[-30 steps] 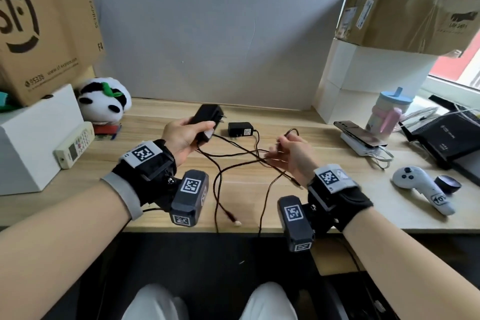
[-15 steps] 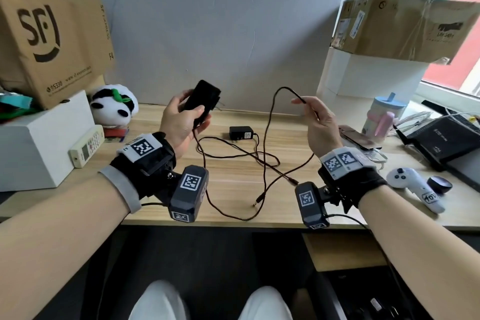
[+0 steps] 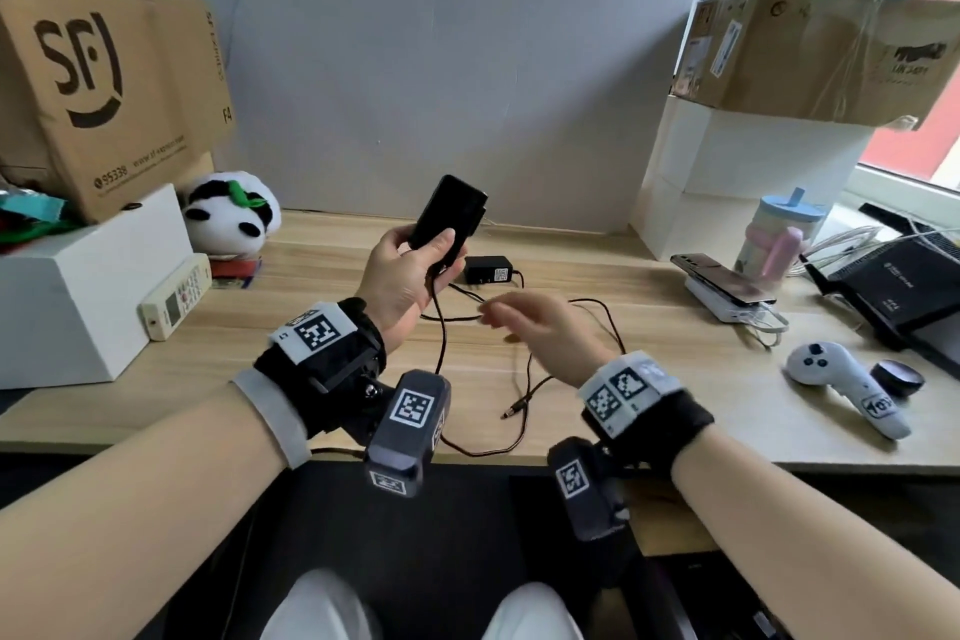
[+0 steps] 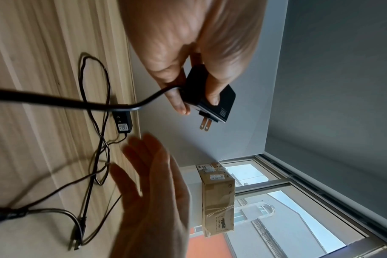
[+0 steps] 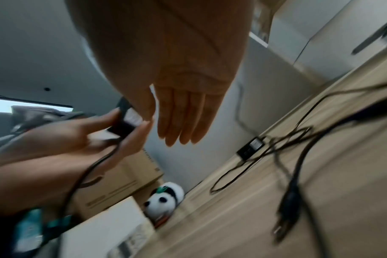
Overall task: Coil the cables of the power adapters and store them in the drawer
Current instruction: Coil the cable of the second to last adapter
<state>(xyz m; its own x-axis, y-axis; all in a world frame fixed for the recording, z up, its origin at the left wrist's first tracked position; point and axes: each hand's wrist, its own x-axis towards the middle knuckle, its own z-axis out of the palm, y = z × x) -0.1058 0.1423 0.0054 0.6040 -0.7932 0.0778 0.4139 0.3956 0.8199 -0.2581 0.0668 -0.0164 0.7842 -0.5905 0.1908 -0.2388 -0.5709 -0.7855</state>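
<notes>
My left hand (image 3: 410, 276) grips a black power adapter (image 3: 448, 213) above the wooden desk (image 3: 597, 379); the left wrist view shows its body (image 4: 210, 92) and two metal prongs. Its dark cable (image 3: 441, 343) hangs from the hand and trails over the desk edge. A second, smaller black adapter (image 3: 487, 269) lies on the desk behind, and its cable (image 3: 608, 322) loops to a barrel plug (image 3: 511, 412) near the front edge. My right hand (image 3: 530, 322) hovers open over the cables, blurred, with straight fingers (image 5: 181, 118) holding nothing. No drawer is in view.
At left are a cardboard box (image 3: 104, 88), a white box (image 3: 67, 286), a remote (image 3: 176, 296) and a panda plush (image 3: 231, 216). At right stand stacked boxes (image 3: 753, 156), a phone on a charger (image 3: 724, 283), a cup (image 3: 779, 239), a white controller (image 3: 841, 379) and a black device (image 3: 904, 276).
My right hand has let go of the cable it held raised and dropped down to the desk, open. The cable has fallen onto the desk. My left hand still holds the adapter.
</notes>
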